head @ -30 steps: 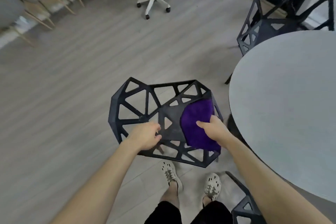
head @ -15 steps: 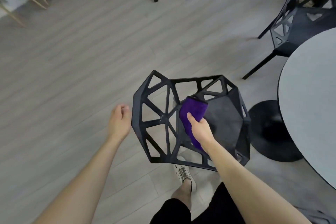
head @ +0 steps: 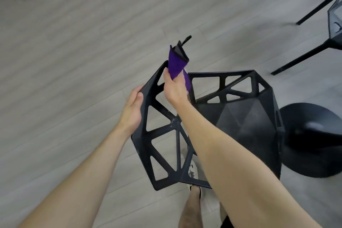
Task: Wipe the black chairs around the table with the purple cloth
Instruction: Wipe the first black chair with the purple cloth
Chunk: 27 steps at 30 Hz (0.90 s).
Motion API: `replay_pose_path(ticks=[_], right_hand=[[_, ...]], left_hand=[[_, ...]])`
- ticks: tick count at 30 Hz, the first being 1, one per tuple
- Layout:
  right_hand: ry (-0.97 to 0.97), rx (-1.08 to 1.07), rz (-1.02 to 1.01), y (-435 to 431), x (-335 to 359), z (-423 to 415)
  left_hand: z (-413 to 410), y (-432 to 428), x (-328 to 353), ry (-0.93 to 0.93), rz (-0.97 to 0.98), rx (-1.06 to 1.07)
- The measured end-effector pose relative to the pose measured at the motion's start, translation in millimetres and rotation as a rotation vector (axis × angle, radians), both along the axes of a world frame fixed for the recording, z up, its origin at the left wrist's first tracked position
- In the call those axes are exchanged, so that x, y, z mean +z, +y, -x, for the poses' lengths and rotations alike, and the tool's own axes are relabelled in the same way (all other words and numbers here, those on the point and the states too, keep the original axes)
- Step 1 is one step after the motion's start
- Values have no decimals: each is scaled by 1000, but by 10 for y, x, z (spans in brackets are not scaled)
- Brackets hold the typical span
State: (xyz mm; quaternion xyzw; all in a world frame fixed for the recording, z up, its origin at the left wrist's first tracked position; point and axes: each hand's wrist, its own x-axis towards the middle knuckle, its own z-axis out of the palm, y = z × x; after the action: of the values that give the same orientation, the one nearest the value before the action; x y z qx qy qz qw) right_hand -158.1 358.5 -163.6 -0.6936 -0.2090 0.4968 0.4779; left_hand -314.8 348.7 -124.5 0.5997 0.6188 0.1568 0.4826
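While the left grip [head: 132,111] holds the edge of the chair [head: 240,120] at centre frame, the right grip [head: 174,89] pinches the cloth [head: 176,63], which is folded round a black strut just above. This chair seems mid-wipe. A second chair [head: 335,44] at the right edge, well apart, is likely left to do. No container is in view.

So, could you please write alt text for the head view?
A person's right hand grips a purple cloth folded round a slim part of a black chair, while the left hand holds the chair's side edge. A round black table base stands nearby.
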Motion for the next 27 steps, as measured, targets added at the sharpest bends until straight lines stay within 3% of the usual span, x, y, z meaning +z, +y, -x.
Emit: replay_pose_path(ticks=[4, 9, 15, 18, 22, 27], right_hand=[[90, 40, -72, -370, 124, 621], [28, 158, -269, -774, 53, 724], [170, 25, 67, -163, -86, 323], [130, 123, 27, -636, 15, 615], [78, 245, -204, -1271, 121, 867], [167, 75, 20, -608, 56, 618]], left_hand=[[84, 55, 75, -142, 104, 32], [120, 234, 176, -20, 99, -58], [299, 376, 143, -40, 240, -192], [399, 364, 133, -139, 333, -164], [396, 298, 99, -243, 398, -22], [402, 367, 89, -262, 363, 13]])
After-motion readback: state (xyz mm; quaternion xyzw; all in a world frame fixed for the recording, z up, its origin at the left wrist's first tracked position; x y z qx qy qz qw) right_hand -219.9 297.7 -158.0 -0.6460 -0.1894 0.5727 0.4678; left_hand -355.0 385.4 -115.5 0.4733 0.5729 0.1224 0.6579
